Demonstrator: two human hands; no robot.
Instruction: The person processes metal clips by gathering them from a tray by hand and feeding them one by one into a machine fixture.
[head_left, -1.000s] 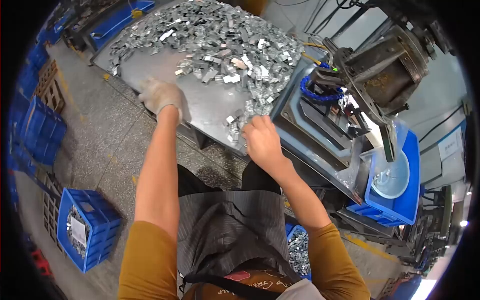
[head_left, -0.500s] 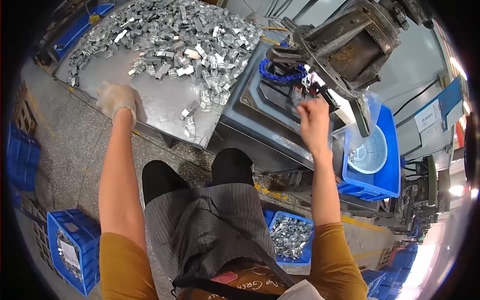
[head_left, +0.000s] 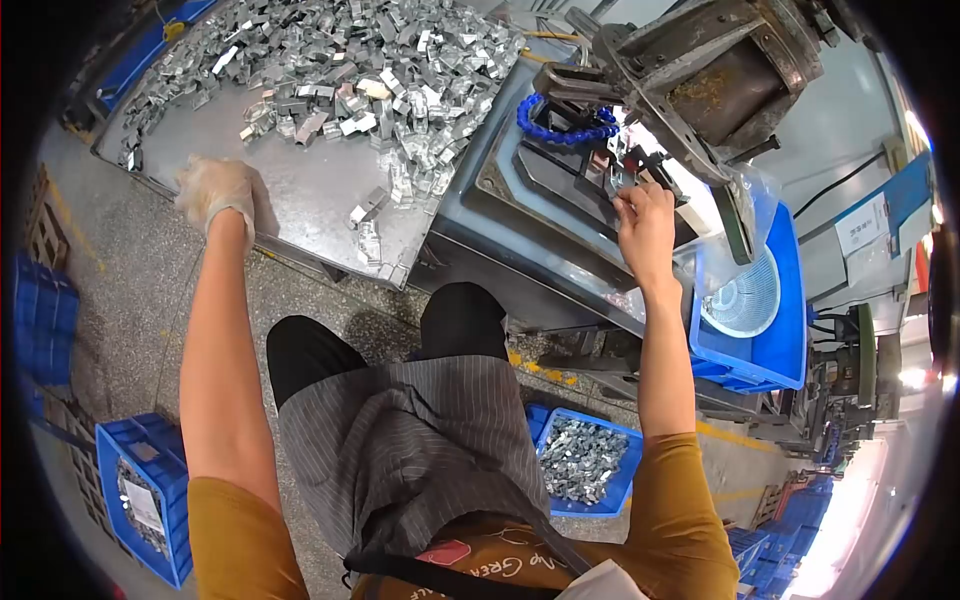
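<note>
Now, right grip (head_left: 648, 228): bare fingers bunched close together at the black fixture (head_left: 562, 178) of the machine (head_left: 738, 88); whether they are clamped on a piece or only near one cannot be made out.
Left grip (head_left: 220, 188): a pale-gloved hand at the near left edge of the desk (head_left: 310, 198), fingers curled and blurred; anything inside it is hidden.
Metal pieces (head_left: 440, 60): heaped over the far part of the desk, thinning toward its near right corner.
Single piece: looks small and rigid, probably light enough for a fingertip pinch, though a large scoop would likely feel heavy.
Shiny faces: they suggest a smooth, rather slippery touch, worse if oily.
Corners: possibly sharp; breakage seems unlikely, scratches or bent edges less so.
Best hold: two opposite flat sides, thumb against forefinger, clear of the corners.
Strays (head_left: 369, 243): lying near the right end of the desk, probably easier to pinch cleanly than those tangled in the heap.
Floor crate (head_left: 626, 478): similar parts fill it, just right of the apron (head_left: 410, 440).
</note>
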